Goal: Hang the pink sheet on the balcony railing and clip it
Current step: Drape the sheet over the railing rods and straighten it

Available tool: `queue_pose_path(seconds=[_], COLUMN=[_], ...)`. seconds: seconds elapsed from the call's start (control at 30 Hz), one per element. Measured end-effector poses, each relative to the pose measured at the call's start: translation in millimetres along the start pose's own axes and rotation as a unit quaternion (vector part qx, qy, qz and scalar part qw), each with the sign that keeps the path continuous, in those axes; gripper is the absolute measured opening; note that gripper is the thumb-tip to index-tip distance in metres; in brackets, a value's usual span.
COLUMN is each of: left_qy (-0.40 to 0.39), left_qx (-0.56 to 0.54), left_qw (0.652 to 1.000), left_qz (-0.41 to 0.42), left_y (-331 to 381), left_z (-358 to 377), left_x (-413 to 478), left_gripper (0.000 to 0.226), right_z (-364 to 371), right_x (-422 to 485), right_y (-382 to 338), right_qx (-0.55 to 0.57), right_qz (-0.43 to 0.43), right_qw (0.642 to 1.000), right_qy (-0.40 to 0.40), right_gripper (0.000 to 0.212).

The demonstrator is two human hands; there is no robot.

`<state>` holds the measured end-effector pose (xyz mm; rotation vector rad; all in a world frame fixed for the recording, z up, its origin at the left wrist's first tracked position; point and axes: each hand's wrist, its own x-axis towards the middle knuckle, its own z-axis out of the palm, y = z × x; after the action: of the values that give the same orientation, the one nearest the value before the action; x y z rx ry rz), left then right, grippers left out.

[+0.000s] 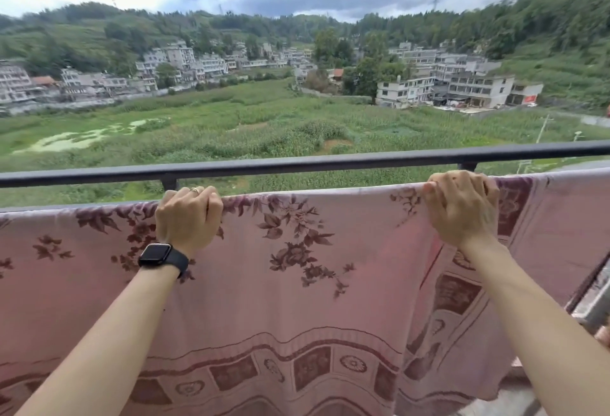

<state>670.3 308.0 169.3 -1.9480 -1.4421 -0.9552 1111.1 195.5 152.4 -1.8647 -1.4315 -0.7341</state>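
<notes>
The pink sheet (297, 283), printed with dark maroon flowers and a patterned border, hangs across the whole view from a lower bar that it hides. My left hand (188, 217), with a ring and a black watch on the wrist, grips the sheet's top fold left of centre. My right hand (462, 207) grips the top fold further right. Just above and beyond both hands runs the dark railing top bar (313, 163), bare of cloth. No clip is visible.
Two short black posts (169, 182) join the top bar to the covered bar below. A grey ledge or frame (594, 300) shows at the right edge behind the sheet. Beyond the railing lie green fields, buildings and wooded hills far below.
</notes>
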Motion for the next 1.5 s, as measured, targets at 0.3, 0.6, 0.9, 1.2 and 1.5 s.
queue_pose_path(seconds=[0.3,0.6,0.9,1.2,1.5], left_qy=[-0.030,0.039,0.081,-0.015,-0.069], left_qx=[-0.071,-0.038,-0.017,-0.011,-0.048], left_qw=[0.995,0.993,0.993,0.995,0.993], left_qz=[0.065,0.104,0.083,-0.094,0.082], left_y=[256,304,305,370,617], left_z=[6,40,35,10,32], left_x=[36,34,22,29,43], left_gripper=[0.040,0.048,0.049,0.045,0.051], right_z=[5,-15,-12,-36,-44], right_x=[1,38,34,43,51], right_y=[30,205,285,350,388], right_qx=[-0.005,-0.023,-0.053,0.007,-0.017], right_qz=[-0.040,-0.005,0.039,0.052,-0.041], right_qw=[0.999,0.999,0.991,0.998,0.999], right_qy=[0.022,0.049,0.115,0.038,0.014], right_gripper=[0.046,0.065,0.052,0.045,0.047])
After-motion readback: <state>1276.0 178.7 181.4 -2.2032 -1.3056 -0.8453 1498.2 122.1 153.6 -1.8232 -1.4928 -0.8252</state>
